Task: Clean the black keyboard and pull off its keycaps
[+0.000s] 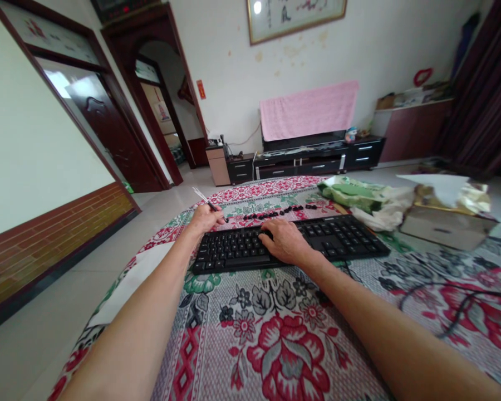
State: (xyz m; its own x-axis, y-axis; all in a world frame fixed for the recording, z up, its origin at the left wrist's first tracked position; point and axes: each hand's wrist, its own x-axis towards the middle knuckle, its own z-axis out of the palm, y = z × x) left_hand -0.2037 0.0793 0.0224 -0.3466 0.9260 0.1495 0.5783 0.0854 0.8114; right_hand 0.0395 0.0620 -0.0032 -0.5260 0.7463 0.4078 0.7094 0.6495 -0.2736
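Observation:
A black keyboard (242, 248) lies on the flowered tablecloth before me. My left hand (209, 218) is closed at its far left corner, holding a thin dark stick with white, strand-like ends (201, 196); its exact kind is unclear. A small black piece shows by the left fingertips. My right hand (284, 239) rests palm-down across the middle of the keyboard, thumb and forefinger apart over the keys; the other fingertips are hidden. Behind the keyboard, several loose black keycaps (267, 214) lie in an uneven row.
Right of the keyboard are a green tissue pack (353, 192), crumpled white plastic (384, 209) and an open box (446, 223) with gold foil. A black cable (463, 303) loops at the right. White paper (129, 284) lies under my left forearm.

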